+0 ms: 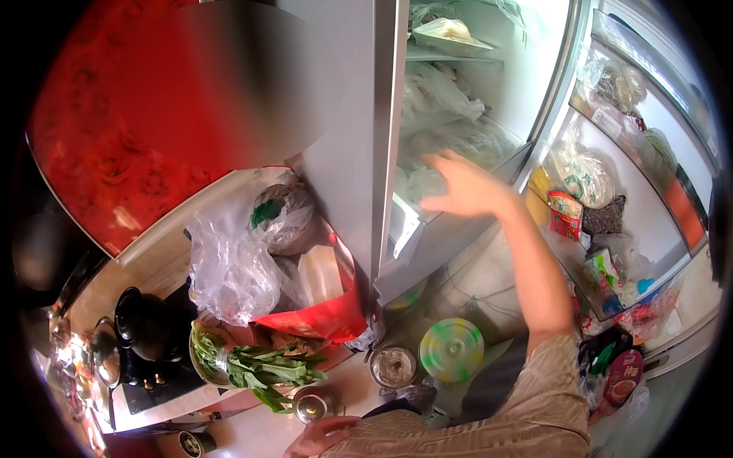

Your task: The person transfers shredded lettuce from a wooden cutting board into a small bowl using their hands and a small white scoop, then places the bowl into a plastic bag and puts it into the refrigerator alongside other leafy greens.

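My right hand reaches into the open refrigerator, blurred, with thumb and fingers spread and nothing between them. Just beyond the fingertips, at the lower part of the compartment, lie clear plastic bags whose contents are hard to make out. On the shelf above is another bundle in a whitish plastic bag. Higher still stands a plate with pale food on it. My left hand rests low against the front of my patterned brown shirt; its palm side is hidden.
The refrigerator door stands open at right, its racks holding bagged food and packets. At left are a red bag with plastic-wrapped items, leafy greens and a black pot. A green-and-yellow round lid is below the refrigerator.
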A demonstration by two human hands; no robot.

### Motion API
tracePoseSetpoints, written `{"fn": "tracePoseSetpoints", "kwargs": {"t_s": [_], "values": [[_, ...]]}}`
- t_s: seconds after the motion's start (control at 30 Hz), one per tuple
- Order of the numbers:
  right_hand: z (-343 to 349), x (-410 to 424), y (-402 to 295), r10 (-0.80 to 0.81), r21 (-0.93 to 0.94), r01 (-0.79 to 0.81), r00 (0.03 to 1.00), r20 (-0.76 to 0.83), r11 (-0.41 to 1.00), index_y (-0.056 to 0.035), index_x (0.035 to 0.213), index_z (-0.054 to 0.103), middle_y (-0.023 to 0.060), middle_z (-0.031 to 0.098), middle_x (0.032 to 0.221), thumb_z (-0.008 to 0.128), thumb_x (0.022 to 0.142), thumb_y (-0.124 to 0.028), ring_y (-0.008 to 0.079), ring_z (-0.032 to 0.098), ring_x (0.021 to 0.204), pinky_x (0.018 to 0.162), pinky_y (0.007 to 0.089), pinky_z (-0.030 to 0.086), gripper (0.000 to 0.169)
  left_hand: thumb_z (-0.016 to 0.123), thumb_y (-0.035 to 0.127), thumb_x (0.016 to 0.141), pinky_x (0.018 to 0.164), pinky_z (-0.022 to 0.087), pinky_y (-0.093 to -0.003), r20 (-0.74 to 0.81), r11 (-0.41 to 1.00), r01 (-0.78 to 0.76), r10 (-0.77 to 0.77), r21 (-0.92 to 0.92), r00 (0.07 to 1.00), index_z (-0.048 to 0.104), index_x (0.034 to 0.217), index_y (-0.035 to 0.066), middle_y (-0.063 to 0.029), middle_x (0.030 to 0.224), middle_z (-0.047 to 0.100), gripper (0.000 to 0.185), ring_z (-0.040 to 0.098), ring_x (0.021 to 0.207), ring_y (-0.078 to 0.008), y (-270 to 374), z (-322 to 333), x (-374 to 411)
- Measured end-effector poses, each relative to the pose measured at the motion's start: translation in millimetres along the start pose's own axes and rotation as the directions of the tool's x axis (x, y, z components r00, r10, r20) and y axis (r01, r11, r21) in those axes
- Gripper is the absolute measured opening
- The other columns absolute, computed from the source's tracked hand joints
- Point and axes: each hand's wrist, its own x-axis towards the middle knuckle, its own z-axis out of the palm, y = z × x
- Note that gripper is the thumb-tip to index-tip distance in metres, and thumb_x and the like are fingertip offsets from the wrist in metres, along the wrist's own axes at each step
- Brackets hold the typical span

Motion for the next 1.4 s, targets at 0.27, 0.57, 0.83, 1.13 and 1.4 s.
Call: {"fn": "tracePoseSetpoints", "kwargs": {"t_s": [0.27,0.57,0.83,1.13,1.4], "values": [[25,73,17,0.079,-0.264,0.010,0.943,0.323,0.964,-0.0043,0.115,0.065,0.0186,0.069,0.098,0.060,0.073,-0.005,0.0311,0.066,0.091,0.078,0.0378,0.052,0.042,0.061,0.013,0.091,0.097,0.044,-0.0285,0.034,0.982,-0.055,0.050,0.178,0.998,0.058,0.127,0.002,-0.0099,0.119,0.063,0.037,0.058,0.110,-0.0149,25,5,12],[-44,58,86,0.287,0.594,-0.101,0.931,-0.227,0.798,-0.0020,0.102,0.067,-0.0029,0.063,0.085,0.059,0.091,-0.016,0.0034,0.052,0.072,0.060,0.0220,0.042,0.019,0.060,0.012,0.092,0.095,0.046,-0.0281,-0.032,0.993,-0.039,0.043,0.110,0.999,0.060,0.124,0.002,-0.0082,0.116,0.065,0.033,0.058,0.108,-0.0140,-8,-4,4],[-78,55,80,0.163,0.404,0.007,0.909,-0.384,0.915,-0.0018,0.100,0.066,-0.0028,0.064,0.086,0.056,0.094,-0.016,0.0047,0.055,0.075,0.066,0.0219,0.044,0.018,0.062,0.012,0.092,0.093,0.047,-0.0287,-0.028,0.999,-0.018,0.019,0.050,0.999,0.060,0.124,0.001,-0.0093,0.117,0.064,0.034,0.059,0.107,-0.0151,-16,-10,3],[-109,64,64,0.391,0.727,0.220,0.724,-0.569,0.650,0.0023,0.111,0.061,0.0061,0.066,0.093,0.054,0.093,-0.013,0.0114,0.062,0.078,0.070,0.0261,0.050,0.024,0.060,0.011,0.093,0.093,0.046,-0.0282,-0.041,0.999,-0.018,0.019,0.042,0.999,0.059,0.126,0.002,-0.0100,0.118,0.064,0.034,0.058,0.108,-0.0143,-22,-12,2],[-135,50,41,0.485,0.710,0.268,0.573,-0.660,0.651,-0.0004,0.111,0.059,0.0100,0.065,0.101,0.047,0.096,-0.015,0.0180,0.064,0.087,0.079,0.0314,0.051,0.024,0.062,0.010,0.091,0.091,0.047,-0.0273,-0.011,0.997,-0.050,0.051,0.067,0.999,0.059,0.125,0.003,-0.0083,0.117,0.065,0.035,0.059,0.106,-0.0135,-16,-14,7]]}}
